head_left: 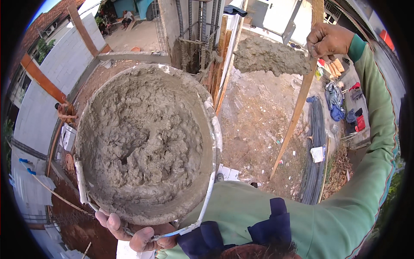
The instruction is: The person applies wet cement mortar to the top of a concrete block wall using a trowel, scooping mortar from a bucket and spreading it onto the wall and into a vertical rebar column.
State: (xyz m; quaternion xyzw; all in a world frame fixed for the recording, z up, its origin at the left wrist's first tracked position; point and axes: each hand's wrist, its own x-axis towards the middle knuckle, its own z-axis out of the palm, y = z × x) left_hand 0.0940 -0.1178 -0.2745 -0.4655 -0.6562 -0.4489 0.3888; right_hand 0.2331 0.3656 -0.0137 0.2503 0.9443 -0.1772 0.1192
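Note:
A round bucket (210,129) full of wet grey mortar (146,134) fills the left middle of the head view. My left hand (136,233) is closed on its wire handle at the near rim. At the upper right, my right hand (327,41) grips a trowel, whose handle is mostly hidden in the fist. A long heap of mortar (271,56) covers the trowel's blade and points left toward a concrete column (170,26) with bare steel bars (202,26). The trowel is apart from the bucket. A slanting wooden prop (297,108) runs down past my right hand.
Timber boards (224,56) stand beside the column. On the ground far below lie a bundle of steel rods (314,146) and a blue bag (335,101). A white block wall (51,60) runs along the left, with a person (66,112) near it. More people sit at the far back.

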